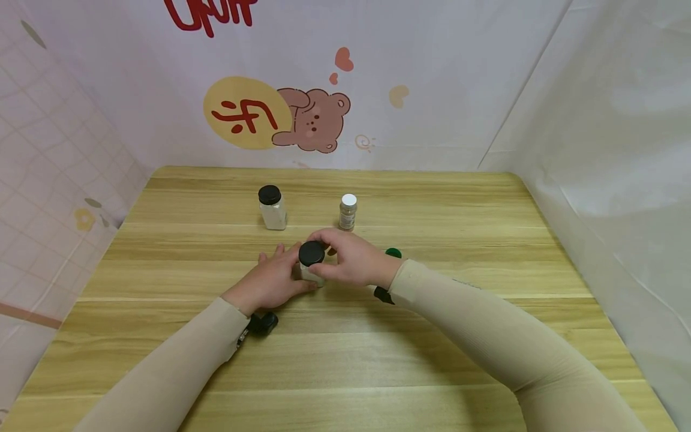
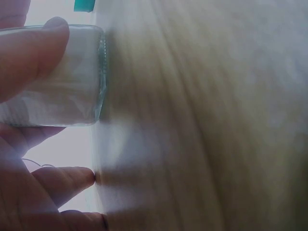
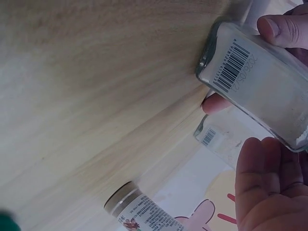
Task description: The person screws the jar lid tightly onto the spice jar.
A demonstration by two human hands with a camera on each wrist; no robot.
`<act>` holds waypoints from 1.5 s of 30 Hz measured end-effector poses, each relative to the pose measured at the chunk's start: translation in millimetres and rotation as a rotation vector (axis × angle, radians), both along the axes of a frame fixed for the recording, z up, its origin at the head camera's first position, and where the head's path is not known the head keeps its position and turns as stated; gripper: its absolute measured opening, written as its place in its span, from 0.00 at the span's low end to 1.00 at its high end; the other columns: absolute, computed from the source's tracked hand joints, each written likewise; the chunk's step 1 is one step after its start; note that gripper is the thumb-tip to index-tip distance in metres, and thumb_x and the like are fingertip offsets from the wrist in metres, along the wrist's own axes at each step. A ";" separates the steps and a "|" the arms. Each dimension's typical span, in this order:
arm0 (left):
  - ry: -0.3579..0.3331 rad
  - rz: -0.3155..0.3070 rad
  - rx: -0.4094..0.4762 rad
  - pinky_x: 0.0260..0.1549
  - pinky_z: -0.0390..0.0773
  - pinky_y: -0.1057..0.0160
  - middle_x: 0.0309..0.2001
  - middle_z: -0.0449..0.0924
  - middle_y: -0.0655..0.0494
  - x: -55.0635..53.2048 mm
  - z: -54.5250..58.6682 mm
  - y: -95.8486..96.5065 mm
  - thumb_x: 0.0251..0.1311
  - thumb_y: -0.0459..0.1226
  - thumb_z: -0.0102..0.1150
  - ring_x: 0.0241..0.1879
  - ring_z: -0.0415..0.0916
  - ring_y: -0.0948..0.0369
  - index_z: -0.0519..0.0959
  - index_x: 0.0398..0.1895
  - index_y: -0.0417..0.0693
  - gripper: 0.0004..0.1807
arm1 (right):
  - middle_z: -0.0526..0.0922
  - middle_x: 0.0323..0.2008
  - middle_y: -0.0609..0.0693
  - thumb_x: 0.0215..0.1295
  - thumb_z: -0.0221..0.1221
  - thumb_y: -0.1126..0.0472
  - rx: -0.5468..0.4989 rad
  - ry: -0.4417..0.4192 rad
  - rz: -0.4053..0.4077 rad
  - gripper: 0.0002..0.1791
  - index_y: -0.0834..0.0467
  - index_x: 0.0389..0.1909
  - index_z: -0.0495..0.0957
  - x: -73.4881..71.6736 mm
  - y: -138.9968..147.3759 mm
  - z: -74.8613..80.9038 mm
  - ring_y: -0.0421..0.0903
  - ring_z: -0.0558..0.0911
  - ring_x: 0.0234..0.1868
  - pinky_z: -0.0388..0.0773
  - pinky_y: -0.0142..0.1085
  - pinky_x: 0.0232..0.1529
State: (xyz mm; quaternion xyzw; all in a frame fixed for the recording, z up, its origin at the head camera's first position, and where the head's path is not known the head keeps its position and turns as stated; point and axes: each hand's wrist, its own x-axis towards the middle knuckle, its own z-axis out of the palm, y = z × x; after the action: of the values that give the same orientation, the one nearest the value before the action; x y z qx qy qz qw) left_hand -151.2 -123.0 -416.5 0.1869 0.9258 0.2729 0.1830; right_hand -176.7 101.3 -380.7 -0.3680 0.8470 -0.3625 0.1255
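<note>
A square glass jar [image 1: 311, 275] of pale powder with a black lid [image 1: 312, 253] stands on the table between both hands. My left hand [image 1: 272, 281] grips its lower body, thumb on the near side; two fingers spread away from the glass in the left wrist view. My right hand [image 1: 353, 261] holds the black lid from the right, thumb in front and fingers behind. A barcode label shows on the glass jar [image 3: 260, 82] in the right wrist view.
Behind, a similar black-lidded jar [image 1: 273, 213] stands at the left and a small white-capped spice bottle [image 1: 348, 214] to its right. A green cap [image 1: 393, 252] shows partly behind my right wrist. White patterned cloth [image 1: 432, 120] borders the wooden table [image 1: 335, 372].
</note>
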 end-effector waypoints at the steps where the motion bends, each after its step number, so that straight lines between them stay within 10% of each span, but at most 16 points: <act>1: 0.000 0.000 0.001 0.70 0.37 0.16 0.83 0.53 0.37 -0.2 -0.4 0.1 0.66 0.56 0.69 0.80 0.42 0.25 0.59 0.84 0.67 0.46 | 0.84 0.53 0.47 0.71 0.68 0.55 0.000 -0.003 -0.004 0.22 0.57 0.62 0.77 0.2 0.0 0.0 0.41 0.83 0.53 0.83 0.43 0.58; 10: -0.001 -0.002 -0.013 0.70 0.38 0.16 0.84 0.53 0.41 -1.0 -1.5 0.5 0.66 0.57 0.68 0.80 0.42 0.25 0.56 0.85 0.65 0.48 | 0.82 0.62 0.54 0.72 0.66 0.59 0.000 0.009 0.024 0.33 0.63 0.74 0.69 1.4 2.4 1.8 0.46 0.82 0.59 0.82 0.48 0.61; 45: 0.010 -0.007 0.000 0.69 0.37 0.15 0.83 0.53 0.36 -0.4 -0.8 0.1 0.66 0.57 0.69 0.79 0.41 0.24 0.57 0.84 0.69 0.46 | 0.84 0.56 0.50 0.72 0.67 0.55 -0.028 -0.023 -0.003 0.28 0.59 0.68 0.73 4.3 3.7 1.3 0.45 0.83 0.57 0.82 0.48 0.60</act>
State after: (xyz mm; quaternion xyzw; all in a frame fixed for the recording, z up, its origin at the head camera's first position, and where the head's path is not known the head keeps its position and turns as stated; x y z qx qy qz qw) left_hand -151.6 -122.9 -417.3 0.1915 0.9261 0.2711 0.1795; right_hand -172.4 105.0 -379.4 -0.3643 0.8410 -0.3785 0.1294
